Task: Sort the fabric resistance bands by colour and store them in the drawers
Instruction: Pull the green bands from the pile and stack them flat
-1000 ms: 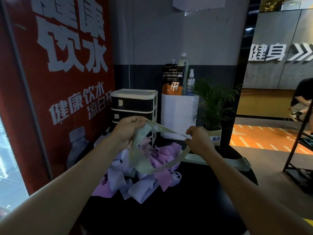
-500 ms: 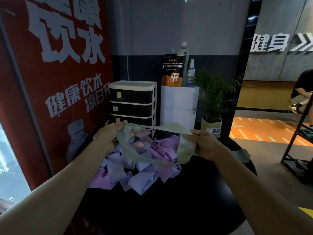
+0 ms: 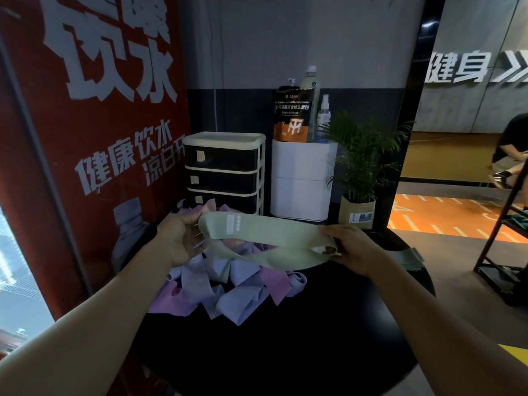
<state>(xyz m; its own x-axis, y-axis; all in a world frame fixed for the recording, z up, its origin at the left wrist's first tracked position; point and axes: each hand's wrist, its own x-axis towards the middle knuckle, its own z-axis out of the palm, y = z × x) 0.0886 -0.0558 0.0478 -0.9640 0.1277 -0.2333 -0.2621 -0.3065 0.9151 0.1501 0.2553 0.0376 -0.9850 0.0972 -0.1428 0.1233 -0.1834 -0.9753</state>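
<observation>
Three closed black drawers fill the drawer unit [image 3: 224, 172] at 12 o'clock on the round black table [image 3: 285, 352], bare toward 6. Left hand [image 3: 178, 238] and right hand [image 3: 350, 248] pinch the pale green band [image 3: 265, 238] taut above the purple-and-pink pile [image 3: 228, 287].

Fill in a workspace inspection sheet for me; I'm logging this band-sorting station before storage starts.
Surface: round black table.
Job's things: green band stretched between both hands; pile of purple and pink bands on the table; folded green bands at its right edge; drawer unit, visible drawers closed.
Clutter: nothing seen.
Grippers: left hand and right hand each grip a band end.
Cables: thin cord on the wall.
Surroundings: white cabinet, supplement pouch, potted plant.
</observation>
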